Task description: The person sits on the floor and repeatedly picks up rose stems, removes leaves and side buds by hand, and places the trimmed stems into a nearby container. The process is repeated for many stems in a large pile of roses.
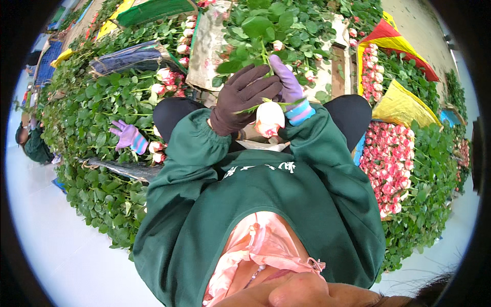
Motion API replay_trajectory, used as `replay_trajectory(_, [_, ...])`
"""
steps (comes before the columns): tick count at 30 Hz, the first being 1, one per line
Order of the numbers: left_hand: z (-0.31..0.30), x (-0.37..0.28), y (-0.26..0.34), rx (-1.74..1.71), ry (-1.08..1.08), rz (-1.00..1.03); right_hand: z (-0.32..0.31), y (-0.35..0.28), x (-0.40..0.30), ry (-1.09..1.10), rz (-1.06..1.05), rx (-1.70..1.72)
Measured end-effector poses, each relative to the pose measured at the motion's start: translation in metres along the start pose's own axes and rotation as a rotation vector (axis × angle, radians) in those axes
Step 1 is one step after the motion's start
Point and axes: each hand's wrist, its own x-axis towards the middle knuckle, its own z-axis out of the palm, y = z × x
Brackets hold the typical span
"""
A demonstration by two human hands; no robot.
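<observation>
My left hand (245,100), in a dark brown glove, lies with its fingers across the stem of a rose. Against it from the other side is my right hand (288,85), in a purple glove with a blue-striped cuff; its inner fingers are hidden. Between them they hold the stem. The rose's white bloom with pink petal edges (269,118) hangs towards my chest, and its leafy end (257,26) points away from me. A loose purple glove (129,137) rests on foliage at the left, near several cut roses (157,151).
Leafy rose bundles surround me. Dark wrapping sheets (128,59) and a green one (157,12) lie at the left. At the right are a yellow sheet (404,103) and a block of pink-white roses (387,165). Another person (36,146) is at the far left.
</observation>
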Motion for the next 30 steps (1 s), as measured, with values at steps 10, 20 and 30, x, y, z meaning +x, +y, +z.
replay_trajectory(10, [0.006,-0.011,-0.001,0.207,0.2,-0.183,-0.075,0.051,0.061,0.228,0.022,0.363])
replay_trajectory(20, [-0.015,0.047,0.071,0.2,0.069,0.355,0.015,-0.084,-0.005,-0.557,-0.718,-0.402])
replay_trajectory(30, [0.037,0.027,0.002,0.171,0.151,-0.111,-0.149,-0.272,-0.055,0.643,-0.524,-1.991])
